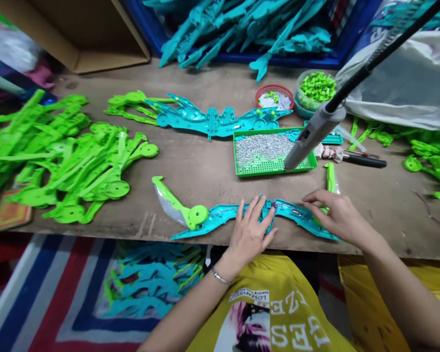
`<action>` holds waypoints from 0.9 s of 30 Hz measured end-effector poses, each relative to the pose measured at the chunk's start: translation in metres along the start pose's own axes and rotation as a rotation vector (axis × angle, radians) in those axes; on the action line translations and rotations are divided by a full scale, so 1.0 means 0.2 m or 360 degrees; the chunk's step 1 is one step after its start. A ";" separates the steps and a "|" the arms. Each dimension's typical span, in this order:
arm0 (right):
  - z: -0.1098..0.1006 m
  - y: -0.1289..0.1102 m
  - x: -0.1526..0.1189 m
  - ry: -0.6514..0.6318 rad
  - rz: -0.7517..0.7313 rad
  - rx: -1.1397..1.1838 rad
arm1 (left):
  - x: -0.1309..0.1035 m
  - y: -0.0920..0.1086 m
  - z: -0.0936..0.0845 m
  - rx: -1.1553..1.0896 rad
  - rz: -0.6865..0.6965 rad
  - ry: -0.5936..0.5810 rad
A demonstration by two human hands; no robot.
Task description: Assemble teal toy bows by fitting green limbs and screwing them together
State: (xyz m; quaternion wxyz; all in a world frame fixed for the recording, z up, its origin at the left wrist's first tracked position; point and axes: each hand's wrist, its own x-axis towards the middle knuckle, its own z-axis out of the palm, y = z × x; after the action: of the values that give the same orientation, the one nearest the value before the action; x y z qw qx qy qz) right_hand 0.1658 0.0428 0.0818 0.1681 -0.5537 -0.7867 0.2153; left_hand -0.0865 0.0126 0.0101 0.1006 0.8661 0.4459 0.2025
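Brown tabletop [198,166], hands [250,231] at long turquoise shell [220,214]

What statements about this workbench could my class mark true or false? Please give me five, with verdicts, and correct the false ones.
1. The left hand lies flat on a curved turquoise plastic shell. True.

2. The rectangular green plastic tray is filled with turquoise plastic wheels. False: the tray holds many small silvery bits.

3. The right hand is nearer the shell's right end than its left end. True.

4. The round red plastic basket stands to the right of the round clear tub of bright green pieces. False: the basket stands to the tub's left.

5. The blue plastic bin at the back holds turquoise plastic parts. True.
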 end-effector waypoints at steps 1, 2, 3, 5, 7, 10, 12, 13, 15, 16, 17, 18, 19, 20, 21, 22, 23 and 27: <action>0.01 -0.05 0.03 -0.0022 -0.0079 0.0015 | 0.00 0.00 0.00 -0.0007 0.0008 -0.0006; 0.02 -0.10 0.06 -0.0055 -0.0167 0.0025 | 0.00 0.00 0.01 -0.0014 0.0017 -0.0013; 0.05 -0.16 0.11 -0.0090 -0.0257 0.0030 | 0.00 0.00 0.01 -0.0019 0.0021 -0.0020; 0.11 -0.26 0.24 -0.0133 -0.0412 0.0019 | 0.00 -0.01 0.02 -0.0034 0.0015 -0.0028; 0.18 -0.34 0.42 -0.0101 -0.0499 -0.0011 | 0.01 0.00 0.02 -0.0061 0.0001 -0.0031; 0.29 -0.44 0.75 0.0069 -0.0463 -0.0121 | 0.00 0.00 0.02 -0.0079 0.0011 -0.0016; 0.33 -0.51 0.93 0.0129 -0.0374 -0.0161 | 0.00 0.00 0.02 -0.0068 0.0029 -0.0005; 0.35 -0.55 0.99 0.0109 -0.0383 -0.0140 | 0.00 0.00 0.02 -0.0063 0.0032 0.0000; 0.38 -0.64 1.05 -0.0044 -0.0504 -0.0029 | -0.01 0.00 0.02 -0.0055 0.0029 0.0001; 0.40 -0.69 1.04 -0.0184 -0.0594 0.0044 | -0.01 0.00 0.02 -0.0053 0.0024 -0.0002; 0.42 -0.73 1.03 -0.0348 -0.0675 0.0111 | -0.01 0.00 0.02 -0.0055 0.0020 -0.0017; 0.45 -0.77 1.00 -0.0508 -0.0737 0.0163 | -0.01 0.00 0.03 -0.0060 0.0012 -0.0040; 0.48 -0.80 0.97 -0.0644 -0.0793 0.0194 | -0.01 0.00 0.03 -0.0067 0.0001 -0.0062; 0.52 -0.84 0.94 -0.0740 -0.0861 0.0207 | -0.02 0.00 0.04 -0.0073 -0.0008 -0.0086; 0.57 -0.86 0.92 -0.0791 -0.0947 0.0207 | -0.02 0.00 0.06 -0.0078 -0.0009 -0.0103; 0.61 -0.89 0.90 -0.0804 -0.1047 0.0194 | -0.02 0.00 0.07 -0.0077 -0.0006 -0.0110; 0.65 -0.91 0.88 -0.0800 -0.1148 0.0162 | -0.03 0.00 0.08 -0.0070 -0.0001 -0.0106; 0.77 -0.95 0.87 -0.0783 -0.1274 -0.0112 | -0.04 0.00 0.12 -0.0052 0.0005 -0.0081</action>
State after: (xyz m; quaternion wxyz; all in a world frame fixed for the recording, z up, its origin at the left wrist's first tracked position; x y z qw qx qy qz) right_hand -0.1200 0.1285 0.0550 0.0276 -0.1448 -0.9616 0.2317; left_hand -0.0799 0.0068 -0.0133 0.1258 0.8699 0.4384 0.1877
